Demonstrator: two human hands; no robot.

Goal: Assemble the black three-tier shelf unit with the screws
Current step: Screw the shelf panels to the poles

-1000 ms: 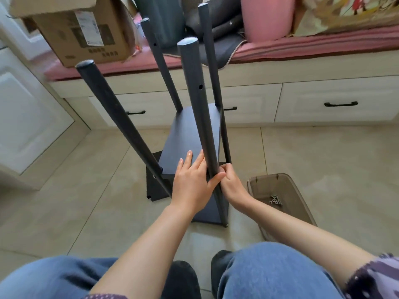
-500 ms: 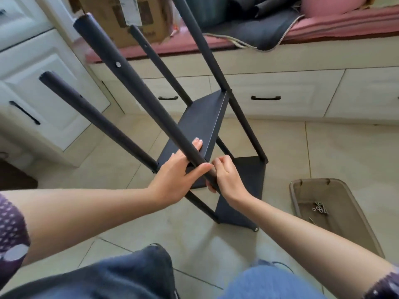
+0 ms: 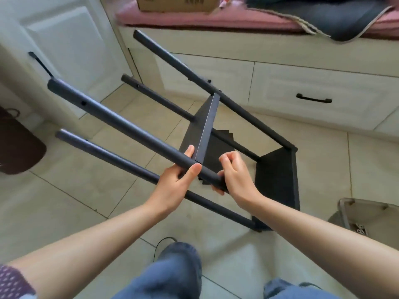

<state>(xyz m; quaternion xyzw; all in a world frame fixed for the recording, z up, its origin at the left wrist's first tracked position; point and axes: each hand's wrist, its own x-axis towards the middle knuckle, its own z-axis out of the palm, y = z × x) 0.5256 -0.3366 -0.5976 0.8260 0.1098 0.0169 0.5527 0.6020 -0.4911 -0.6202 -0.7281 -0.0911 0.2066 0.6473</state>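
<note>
Shelf unit (image 3: 207, 134): black, partly built, tipped over toward the left of the frame, its four poles slanting from lower right up to upper left; occupies the middle of the picture above the tiled floor (image 3: 82, 190).
Middle shelf board (image 3: 199, 130): fixed between the poles, seen nearly edge-on, centre of frame.
End shelf board (image 3: 278, 178): at the lower right end of the poles, close to the floor.
Near pole (image 3: 121, 124): thickest in view, one open screw hole visible toward its upper left end.
Left hand (image 3: 174, 184): grasps the near pole, thumb over the top, fingers curled beneath, one fingertip touching the middle board.
Right hand (image 3: 235, 175): fingers curled around the same pole, just right of the left hand.
Plastic tray (image 3: 367, 214): lower right edge of frame, on the floor, small metal screws (image 3: 359, 230) inside.
Surroundings: white drawers (image 3: 313, 98) behind; pink cushion (image 3: 237, 18) and cardboard box (image 3: 177, 3) along the top; blue-jeaned knees at the bottom.
</note>
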